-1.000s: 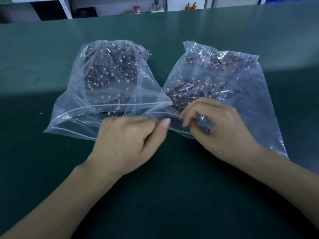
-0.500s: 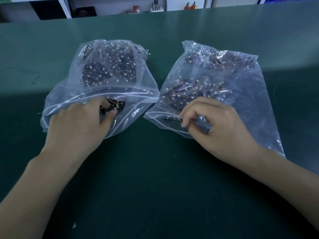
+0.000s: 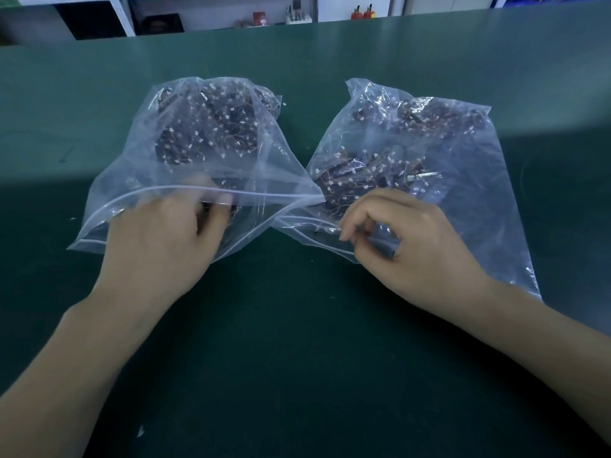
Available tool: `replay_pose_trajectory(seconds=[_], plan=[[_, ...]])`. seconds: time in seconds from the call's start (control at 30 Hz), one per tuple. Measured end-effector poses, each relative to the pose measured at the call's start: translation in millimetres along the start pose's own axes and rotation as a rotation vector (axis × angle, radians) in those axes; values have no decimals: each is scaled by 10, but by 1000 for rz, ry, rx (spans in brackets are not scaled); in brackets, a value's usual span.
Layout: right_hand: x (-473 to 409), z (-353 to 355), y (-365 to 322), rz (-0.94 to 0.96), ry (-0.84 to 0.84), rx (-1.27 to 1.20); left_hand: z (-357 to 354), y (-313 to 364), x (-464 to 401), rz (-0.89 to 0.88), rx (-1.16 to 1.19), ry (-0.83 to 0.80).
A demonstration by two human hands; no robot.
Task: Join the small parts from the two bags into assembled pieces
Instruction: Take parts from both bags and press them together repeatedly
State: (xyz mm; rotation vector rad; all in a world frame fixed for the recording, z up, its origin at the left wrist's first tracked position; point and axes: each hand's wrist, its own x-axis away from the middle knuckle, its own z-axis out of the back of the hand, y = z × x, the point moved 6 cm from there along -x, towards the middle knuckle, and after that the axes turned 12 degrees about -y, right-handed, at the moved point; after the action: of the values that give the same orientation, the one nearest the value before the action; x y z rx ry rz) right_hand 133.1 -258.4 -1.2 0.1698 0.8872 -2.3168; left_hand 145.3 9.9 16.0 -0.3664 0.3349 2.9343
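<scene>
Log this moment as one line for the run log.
left hand reaching inside left bag | right hand pinching mouth of right bag | no parts out on table yet

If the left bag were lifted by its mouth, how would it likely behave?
The left bag is thin, wrinkled clear film, so it would probably sag and fold. The parts are heaped at the far end, so they would likely slide and shift. The mouth is open around the left hand, so parts could spill.

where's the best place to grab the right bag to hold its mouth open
Pinch the zip-seal lip of the right bag at its near edge, coming from the person's side, about where the right hand is. That strip is stiffer than the crinkled film, and the mouth faces the person.
</scene>
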Motion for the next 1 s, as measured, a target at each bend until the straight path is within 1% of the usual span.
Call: replay_pose_trajectory(seconds=[0.07,0.13,0.27,0.37,0.53,0.7,0.9,1.0], plan=[[-1,-13,-11,2,-9,12,-15,58,18,-38,87,15],[3,-13,-31,16,-6,20,-20,171,52,-123,205,10],[16,-1,-113,72,6,23,-104,446,148,-297,399,-107],[15,-2,-178,127,1,5,-179,608,224,-372,501,-168],[8,-24,-231,216,18,-20,-297,756,291,-387,609,-265],[-7,-44,-213,231,0,-29,-324,734,297,-330,707,-289],[-12,-128,-184,208,-104,-5,-354,742,298,-342,688,-297],[-6,-138,-161,178,-107,-17,-350,731,290,-324,690,-285]])
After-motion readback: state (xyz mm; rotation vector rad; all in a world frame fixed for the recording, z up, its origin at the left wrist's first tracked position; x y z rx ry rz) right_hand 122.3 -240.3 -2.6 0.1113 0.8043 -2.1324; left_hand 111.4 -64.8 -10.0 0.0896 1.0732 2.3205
